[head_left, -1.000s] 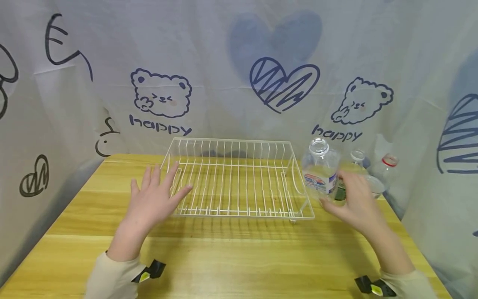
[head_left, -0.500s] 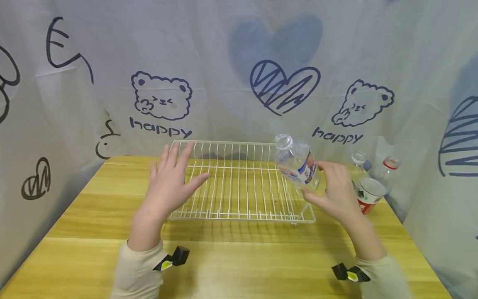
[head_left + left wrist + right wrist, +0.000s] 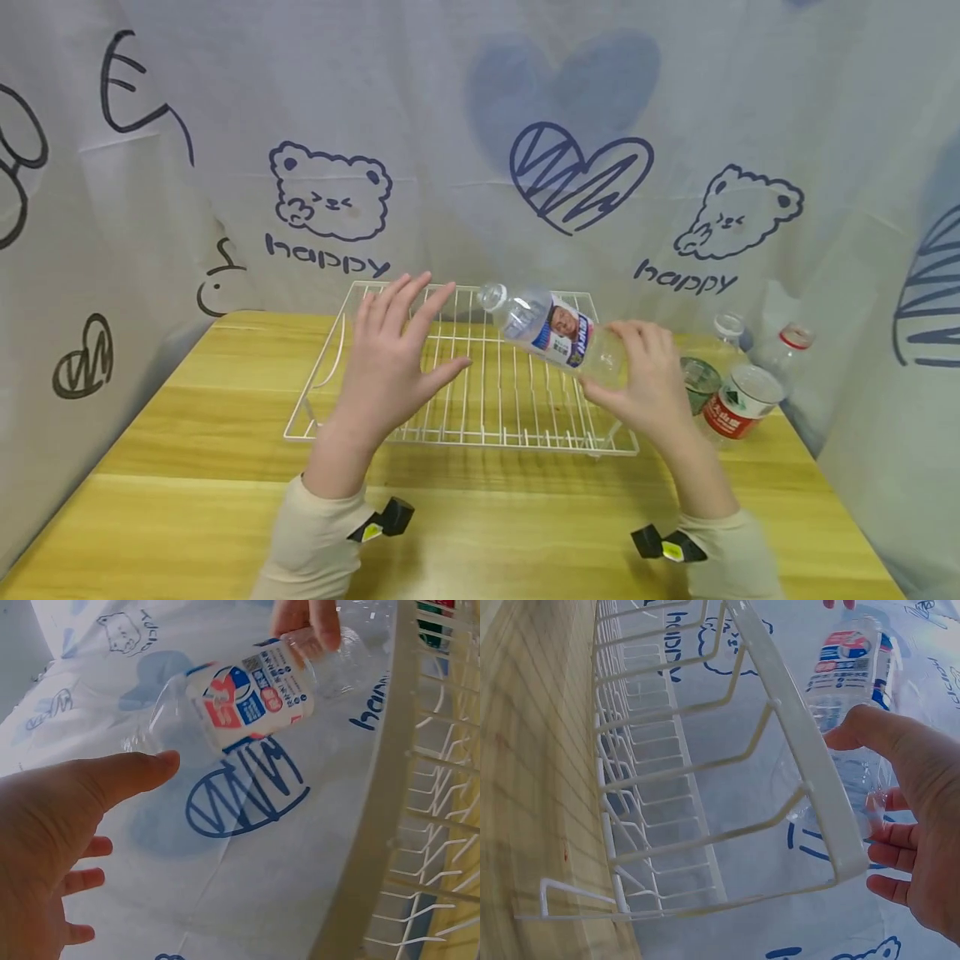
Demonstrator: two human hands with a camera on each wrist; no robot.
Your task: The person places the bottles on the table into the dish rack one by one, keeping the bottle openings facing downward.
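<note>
My right hand (image 3: 636,375) grips the bottom end of a clear plastic bottle (image 3: 562,332) that has a blue, white and red label and no cap. The bottle tilts over toward the left above the white wire rack (image 3: 480,437), its neck pointing at my left hand (image 3: 397,358). That left hand is spread above the rack's left half, thumb toward the bottle, holding nothing. In the left wrist view the thumb (image 3: 142,776) appears just short of the bottle's neck end. In the right wrist view, thumb and fingers wrap around the bottle's base (image 3: 855,780).
Right of the rack stand several more bottles: one with a red-and-white label (image 3: 738,404), a green one (image 3: 699,383) and a clear one with a red ring (image 3: 795,337). A patterned cloth (image 3: 450,125) hangs behind the wooden table (image 3: 480,525).
My right hand has carried the bottle left from beside the rack to above it, tipping it from upright to slanted. My left hand has moved right, toward the bottle.
</note>
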